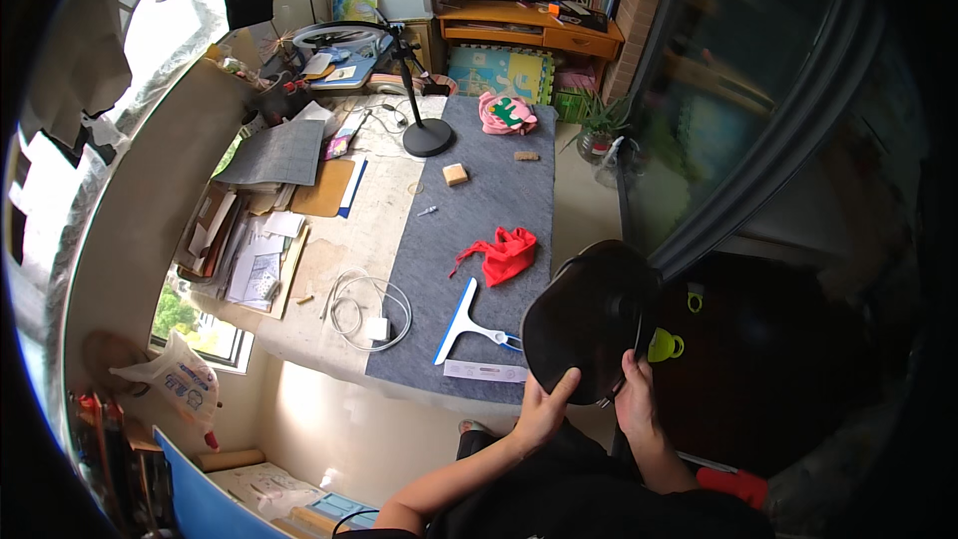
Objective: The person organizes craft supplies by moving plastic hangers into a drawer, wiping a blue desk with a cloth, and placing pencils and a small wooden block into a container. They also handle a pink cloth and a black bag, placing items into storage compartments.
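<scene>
Both my hands hold a black, smooth, rounded case (580,322) off the right edge of the table. My left hand (548,406) grips its lower left edge, the thumb lying flat on the dark face. On the lower right rim rests my right hand (636,393), its fingers partly hidden behind the case. Small metal pieces, perhaps zipper pulls, show at the bottom edge. Just left of the case lie a white and blue window squeegee (471,326), its handle end partly covered, and a white printed strip (485,371). A crumpled red cloth pouch (509,256) with a drawstring sits beyond them.
On the grey table mat (479,195) are a wooden block (454,174), a black stand (429,138) and a pink cloth item (507,114). A coiled white cable with charger (378,329) and paper stacks (258,262) lie left. A glass door frame (756,195) rises right.
</scene>
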